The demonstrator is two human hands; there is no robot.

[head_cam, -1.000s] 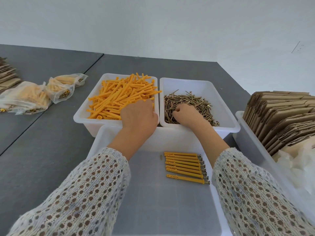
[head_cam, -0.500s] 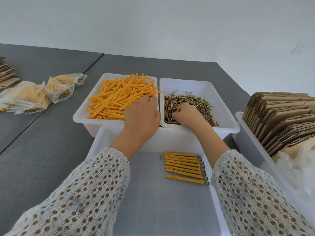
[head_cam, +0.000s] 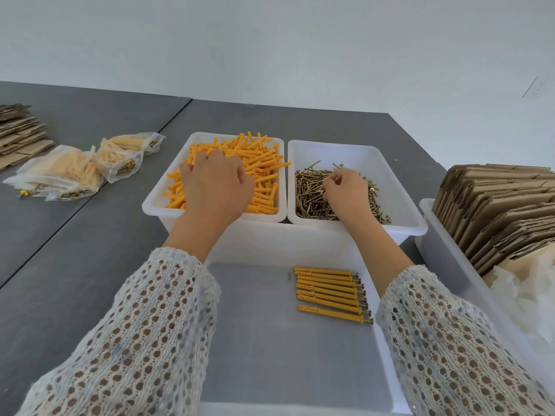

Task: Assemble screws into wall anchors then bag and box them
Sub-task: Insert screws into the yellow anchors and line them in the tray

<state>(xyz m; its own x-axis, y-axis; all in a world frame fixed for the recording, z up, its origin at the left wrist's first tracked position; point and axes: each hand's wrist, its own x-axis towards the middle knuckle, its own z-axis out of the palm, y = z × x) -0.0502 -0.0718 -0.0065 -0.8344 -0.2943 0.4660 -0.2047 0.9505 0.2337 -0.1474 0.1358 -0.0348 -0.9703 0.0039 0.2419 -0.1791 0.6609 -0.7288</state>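
Upper left of frame: filled bags (head_cam: 64, 175) lie on the worktop (head_cam: 99, 250). Left hand (head_cam: 214, 183) has moved deeper into the anchor bin (head_cam: 210, 216) since a second ago, fingers now spread and curled over the orange anchors (head_cam: 264, 175); whether it grips one is hidden beneath the palm. Right hand (head_cam: 345, 189) has shifted further up the screw bin (head_cam: 399, 219), fingertips pinching among the screws (head_cam: 309, 196); the catch is too small to confirm. Judgement: next pair being fetched. Seven assembled anchors (head_cam: 329, 291) lie in the near tray (head_cam: 270, 246). Right edge: flat cartons (head_cam: 498, 205), cut off.
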